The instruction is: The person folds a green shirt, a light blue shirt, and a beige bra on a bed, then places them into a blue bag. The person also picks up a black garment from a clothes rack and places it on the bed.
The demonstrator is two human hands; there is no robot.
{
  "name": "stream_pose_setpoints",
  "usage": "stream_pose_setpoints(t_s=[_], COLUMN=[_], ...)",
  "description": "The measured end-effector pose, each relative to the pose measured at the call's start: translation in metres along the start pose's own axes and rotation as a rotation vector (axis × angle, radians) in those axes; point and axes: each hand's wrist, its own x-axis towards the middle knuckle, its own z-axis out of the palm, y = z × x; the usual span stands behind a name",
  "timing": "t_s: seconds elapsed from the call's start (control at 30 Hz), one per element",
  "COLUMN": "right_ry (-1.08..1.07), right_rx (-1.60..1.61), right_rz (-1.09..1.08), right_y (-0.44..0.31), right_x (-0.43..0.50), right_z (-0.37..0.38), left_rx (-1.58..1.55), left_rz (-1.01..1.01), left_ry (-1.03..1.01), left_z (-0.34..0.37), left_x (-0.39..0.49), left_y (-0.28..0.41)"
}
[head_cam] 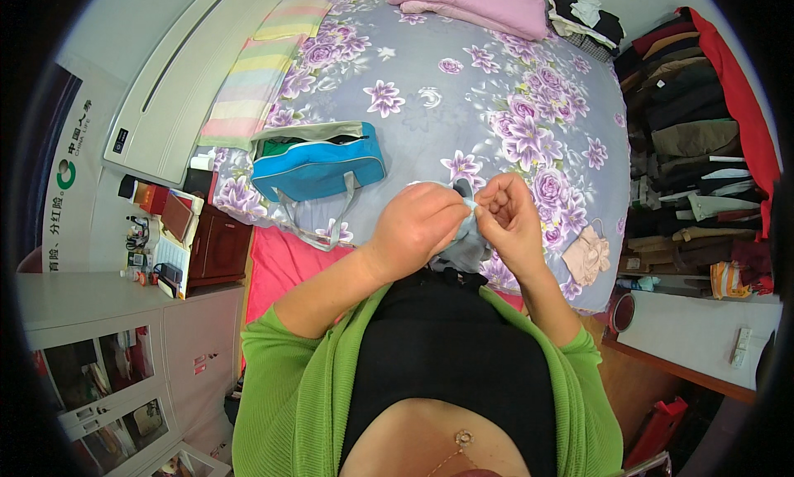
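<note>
A small light blue and grey cloth item (465, 252) hangs between my hands, close in front of my waist at the near side of the bed. With bent fingers and thumb, my left hand (417, 219) pinches its upper edge and covers part of it. My right hand (510, 211) grips the same edge between thumb and fingertip, almost touching the left fingertips. A dark grey piece sticks up just behind the fingers; what it belongs to is unclear. Left of my hands, a blue bag (319, 170) with grey handles lies partly unzipped on the floral bedsheet (422, 145).
A pale pink ruffled garment (585, 255) lies at the bed's right edge. Pink bedding (471, 5) and folded clothes (586, 24) are at the far side. A striped towel (251, 92) runs along the left. Hanging clothes (695, 136) fill the right; a wooden cabinet (214, 244) stands left.
</note>
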Motion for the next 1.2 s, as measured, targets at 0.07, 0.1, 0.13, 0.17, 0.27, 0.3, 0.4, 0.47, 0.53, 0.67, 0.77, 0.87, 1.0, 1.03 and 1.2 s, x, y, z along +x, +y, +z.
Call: stream_pose_setpoints(t_s=[0.07,0.1,0.13,0.17,0.27,0.3,0.4,0.47,0.53,0.67,0.77,0.87,1.0,1.03,1.2], right_ry=[-0.044,-0.074,-0.103,-0.133,-0.228,-0.218,-0.136,-0.138,-0.108,-0.289,-0.490,-0.463,-0.058,0.072,-0.086], right_rx=[0.057,0.107,0.157,0.207,0.378,0.341,0.167,0.040,-0.073,-0.536,-0.690,-0.622,-0.442,-0.382,-0.407], right_rz=[0.039,0.095,0.150,0.205,0.424,0.370,0.232,0.123,0.023,-0.139,-0.335,-0.348,-0.087,-0.011,0.119], right_y=[-0.004,-0.002,0.001,0.003,-0.001,0.000,-0.001,-0.010,-0.016,-0.026,-0.008,-0.003,0.031,0.039,0.071], right_x=[0.000,0.002,0.003,0.004,0.006,0.007,0.006,0.004,0.001,-0.007,-0.011,-0.011,-0.007,-0.003,-0.001], right_z=[-0.002,-0.005,-0.009,-0.011,-0.011,-0.013,-0.012,-0.012,-0.011,0.001,0.011,0.007,-0.041,-0.046,-0.033], left_rx=[0.063,0.099,0.136,0.140,0.135,0.119,0.058,-0.141,-0.701,-1.427,-1.439,-1.557,-1.893,-1.938,-1.978], left_rz=[0.152,0.244,0.336,0.401,0.498,0.471,-0.064,-0.702,-1.199,-1.472,-1.417,-1.314,-1.138,-1.105,-1.027], left_ry=[-0.053,-0.079,-0.106,-0.076,-0.033,-0.048,-0.046,-0.119,-0.207,-0.188,-0.154,-0.024,0.168,0.173,0.214], left_z=[-0.007,-0.012,-0.014,-0.014,-0.013,-0.013,-0.005,-0.002,-0.005,0.015,0.025,0.023,0.004,0.001,-0.001], left_x=[0.003,0.005,0.006,0.007,0.004,0.004,-0.003,-0.016,-0.019,-0.034,-0.029,-0.036,-0.022,-0.025,-0.028], left_y=[-0.004,-0.005,-0.006,-0.008,-0.015,-0.019,-0.032,-0.042,-0.049,-0.052,-0.039,-0.044,-0.041,-0.043,-0.040])
